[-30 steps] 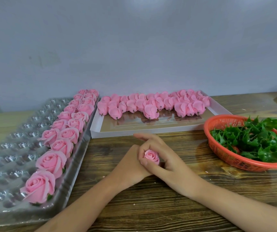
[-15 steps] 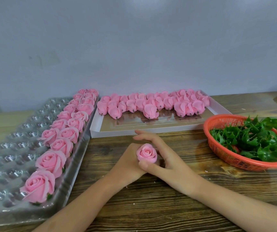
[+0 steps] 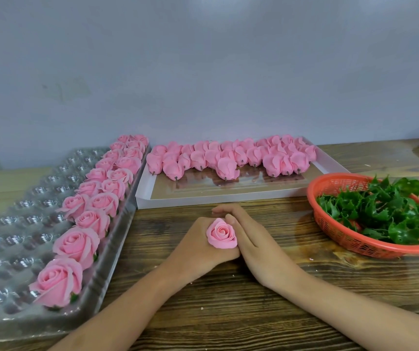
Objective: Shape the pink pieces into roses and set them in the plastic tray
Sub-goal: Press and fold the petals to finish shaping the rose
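While perched upright on top of the left hand (image 3: pixel 193 247), stood as a pink rose (image 3: pixel 221 234) with petals spread open toward the camera, at the middle of the wooden table (image 3: pixel 228 312) and outside the plastic tray (image 3: pixel 13 224). Gripped at the base by the left fingers, curled round it and mostly hidden. Touched at its 1 o'clock rim by the thumb (image 3: pixel 230 220) of the right hand (image 3: pixel 259 249), with the right fingers lying nearly straight beyond the rose toward 11 o'clock, clasping nothing. Flanked at 9 o'clock by the tray, clear and moulded into pockets, with finished roses (image 3: pixel 76 243) lined up along its 3 o'clock side. Faced at 12 o'clock by a shallow white box (image 3: pixel 203 200) holding closed pink pieces (image 3: pixel 228 160) crowded along its far edge, just beside the tray. Flanked at 3 o'clock by a red basket (image 3: pixel 342 231) heaped with green leaves (image 3: pixel 385 211), apart from both hands. Backed by a plain grey wall (image 3: pixel 203 72).
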The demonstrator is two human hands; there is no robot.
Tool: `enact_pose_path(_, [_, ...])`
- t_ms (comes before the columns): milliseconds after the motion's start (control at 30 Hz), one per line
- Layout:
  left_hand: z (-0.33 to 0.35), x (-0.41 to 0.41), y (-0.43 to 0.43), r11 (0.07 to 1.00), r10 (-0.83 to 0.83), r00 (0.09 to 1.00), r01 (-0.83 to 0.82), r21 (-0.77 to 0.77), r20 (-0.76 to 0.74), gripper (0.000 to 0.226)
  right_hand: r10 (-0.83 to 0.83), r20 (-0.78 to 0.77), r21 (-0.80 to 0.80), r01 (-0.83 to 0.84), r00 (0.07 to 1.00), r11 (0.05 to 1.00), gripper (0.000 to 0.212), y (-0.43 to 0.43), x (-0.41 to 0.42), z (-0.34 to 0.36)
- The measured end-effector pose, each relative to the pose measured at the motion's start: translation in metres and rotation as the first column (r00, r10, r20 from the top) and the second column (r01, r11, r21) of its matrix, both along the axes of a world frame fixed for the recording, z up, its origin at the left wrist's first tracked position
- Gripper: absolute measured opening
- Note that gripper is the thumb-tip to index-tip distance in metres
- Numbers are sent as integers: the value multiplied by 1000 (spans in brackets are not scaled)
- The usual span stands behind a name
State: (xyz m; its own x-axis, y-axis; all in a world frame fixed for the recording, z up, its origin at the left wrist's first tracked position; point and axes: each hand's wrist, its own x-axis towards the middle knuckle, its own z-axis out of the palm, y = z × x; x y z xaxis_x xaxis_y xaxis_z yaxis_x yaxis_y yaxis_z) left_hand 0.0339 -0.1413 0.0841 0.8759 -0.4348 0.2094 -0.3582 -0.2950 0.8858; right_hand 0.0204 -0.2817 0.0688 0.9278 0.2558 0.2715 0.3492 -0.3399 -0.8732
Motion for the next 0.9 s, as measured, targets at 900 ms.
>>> enact_pose_path(900, [1, -3, 1, 991, -83, 996, 80, 110, 21, 6, 42, -241, 284, 29, 970, 959, 28, -12, 12, 9])
